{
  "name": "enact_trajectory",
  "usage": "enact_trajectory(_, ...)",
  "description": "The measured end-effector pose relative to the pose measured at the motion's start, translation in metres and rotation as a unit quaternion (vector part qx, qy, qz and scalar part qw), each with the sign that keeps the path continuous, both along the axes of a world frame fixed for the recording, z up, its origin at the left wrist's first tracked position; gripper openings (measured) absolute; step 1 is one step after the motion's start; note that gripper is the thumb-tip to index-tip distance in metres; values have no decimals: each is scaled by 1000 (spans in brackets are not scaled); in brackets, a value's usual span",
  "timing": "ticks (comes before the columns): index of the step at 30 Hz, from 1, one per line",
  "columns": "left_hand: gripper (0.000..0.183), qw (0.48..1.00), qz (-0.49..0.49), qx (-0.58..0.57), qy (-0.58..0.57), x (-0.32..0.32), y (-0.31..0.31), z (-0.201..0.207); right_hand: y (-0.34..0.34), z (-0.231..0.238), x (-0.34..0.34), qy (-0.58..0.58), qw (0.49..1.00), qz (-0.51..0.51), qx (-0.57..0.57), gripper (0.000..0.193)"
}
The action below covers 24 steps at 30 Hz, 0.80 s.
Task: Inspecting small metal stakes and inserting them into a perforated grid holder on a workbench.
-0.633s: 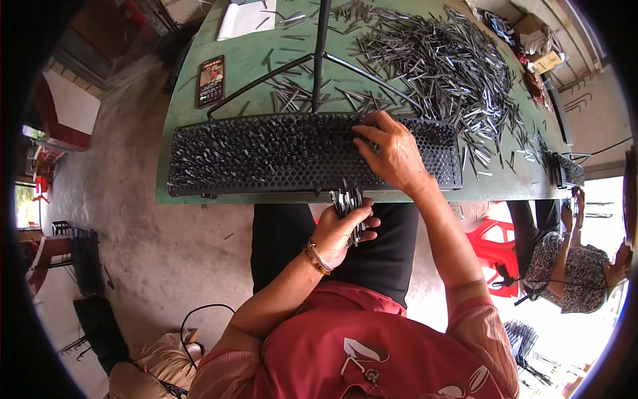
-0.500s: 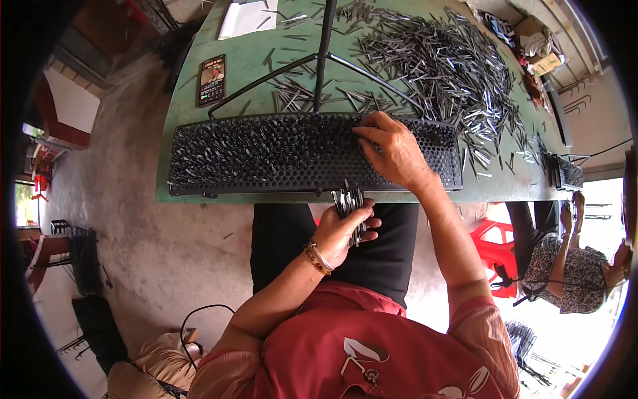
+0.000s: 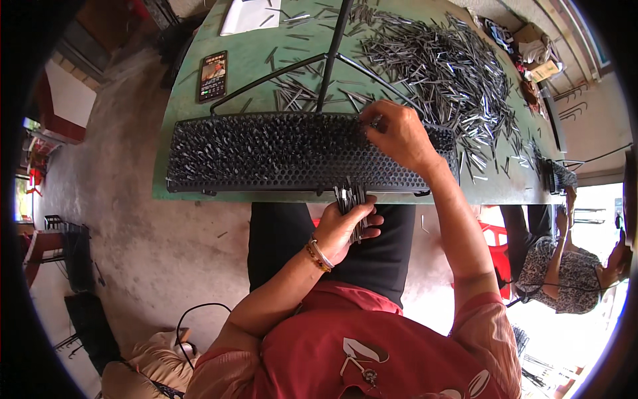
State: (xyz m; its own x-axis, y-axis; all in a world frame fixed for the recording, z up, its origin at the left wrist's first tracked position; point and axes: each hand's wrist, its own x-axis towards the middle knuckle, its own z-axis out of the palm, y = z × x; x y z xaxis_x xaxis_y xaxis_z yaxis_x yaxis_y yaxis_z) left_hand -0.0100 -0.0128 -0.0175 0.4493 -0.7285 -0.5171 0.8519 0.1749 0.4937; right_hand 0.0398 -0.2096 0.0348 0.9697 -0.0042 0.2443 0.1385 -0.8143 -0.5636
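Head view: the right hand [image 3: 392,133] has shifted slightly, fingers more bent, over the holed black panel [image 3: 385,177] along the worktop's [image 3: 249,53] near edge; whether it pinches anything I cannot tell. The left hand [image 3: 337,229] still grips a bundle of dark strips [image 3: 349,197] beside that edge. Work seems mid-way: many lower-right holes look bare.

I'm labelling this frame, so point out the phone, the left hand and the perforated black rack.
Phone [image 3: 212,77]: head view, middle of its screen.
Left hand [image 3: 339,228]: head view, base of the thumb.
Perforated black rack [image 3: 385,173]: head view, bare holes toward its near edge.
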Motion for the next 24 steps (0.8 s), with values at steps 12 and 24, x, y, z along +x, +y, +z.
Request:
enact_trajectory(12,26,999,-31,16,28,9,7,-4,18,-22,-37,-80,995,-38,-38,20)
enact_trajectory(24,27,999,-9,-1,-40,8,7,-6,24,-14,-59,136,950,-10,280,19)
